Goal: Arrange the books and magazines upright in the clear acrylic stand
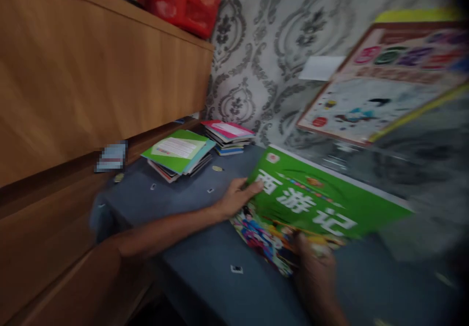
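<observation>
A green picture book (311,189) with large white Chinese characters and colourful cartoon figures is held up, tilted, over the dark table. My left hand (240,196) grips its left edge, the thumb lying on the cover and the fingers hidden behind. At the lower edge my right hand (315,262) closes on the book; it is blurred by motion. Beyond my left hand lies a stack of books (179,152) with a green one on top. Farther back, a second stack (229,135) has a pink book uppermost.
A grey-blue cloth with small printed marks covers the table (190,194). On the left stands a wooden cabinet (102,72) with a red basket (186,3) on top. A yellow-edged poster (388,81) hangs on the patterned wall (252,72) at right.
</observation>
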Available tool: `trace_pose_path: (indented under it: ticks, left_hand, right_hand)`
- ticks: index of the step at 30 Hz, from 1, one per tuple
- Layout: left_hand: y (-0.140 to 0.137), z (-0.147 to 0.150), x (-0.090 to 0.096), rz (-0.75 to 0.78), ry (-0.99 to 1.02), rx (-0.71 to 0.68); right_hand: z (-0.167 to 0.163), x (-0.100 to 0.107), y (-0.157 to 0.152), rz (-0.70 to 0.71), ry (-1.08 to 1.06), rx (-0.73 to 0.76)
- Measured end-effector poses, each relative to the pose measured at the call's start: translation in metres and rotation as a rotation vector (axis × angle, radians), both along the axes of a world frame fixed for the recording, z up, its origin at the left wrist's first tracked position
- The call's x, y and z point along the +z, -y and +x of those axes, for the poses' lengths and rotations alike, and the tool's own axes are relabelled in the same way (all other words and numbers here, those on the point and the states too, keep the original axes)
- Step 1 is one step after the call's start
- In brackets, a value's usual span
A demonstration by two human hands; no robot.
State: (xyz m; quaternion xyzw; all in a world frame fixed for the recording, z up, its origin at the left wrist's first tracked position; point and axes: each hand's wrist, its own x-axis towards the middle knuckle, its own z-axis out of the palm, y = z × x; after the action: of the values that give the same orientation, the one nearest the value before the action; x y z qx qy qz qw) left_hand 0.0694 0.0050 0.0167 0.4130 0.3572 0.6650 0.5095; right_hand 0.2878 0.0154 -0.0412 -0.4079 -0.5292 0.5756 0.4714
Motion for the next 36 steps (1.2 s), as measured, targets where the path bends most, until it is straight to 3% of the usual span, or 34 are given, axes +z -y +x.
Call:
trace_pose_path:
  ticks: [3,7,10,12,16,25,32,36]
  left_hand:
    - [0.003,-0.001,-0.004,0.013,-0.081,0.072]
    - [0.004,-0.005,0.003,0.189,-0.388,0.289]
    - [0.007,-0.007,0.027,0.471,-0.814,0.604]
    - [0.009,-0.004,0.046,0.663,-1.136,0.743]
    - [0.011,0.015,0.075,0.842,-1.491,0.765]
    - [0.017,0.065,0.092,1.053,-1.527,0.643]
    - [0.013,0.076,0.111,1.076,-1.591,0.705]
    - [0.010,0.080,0.117,1.008,-1.582,0.731]
  right_hand:
    - [-0.023,0.012,0.014,-0.033,-0.072,-0.156]
    - [-0.033,0.024,0.015,0.023,-0.093,-0.114]
    - [-0.029,0.027,0.015,0.089,-0.104,-0.061]
    - [-0.027,0.028,0.016,0.119,-0.110,-0.034]
    - [-0.026,0.028,0.017,0.149,-0.112,-0.006]
    - [-0.023,0.027,0.020,0.221,-0.064,0.034]
    - [-0.021,0.025,0.024,0.235,-0.062,0.110]
    - [-0.022,0.025,0.019,0.245,-0.067,0.149]
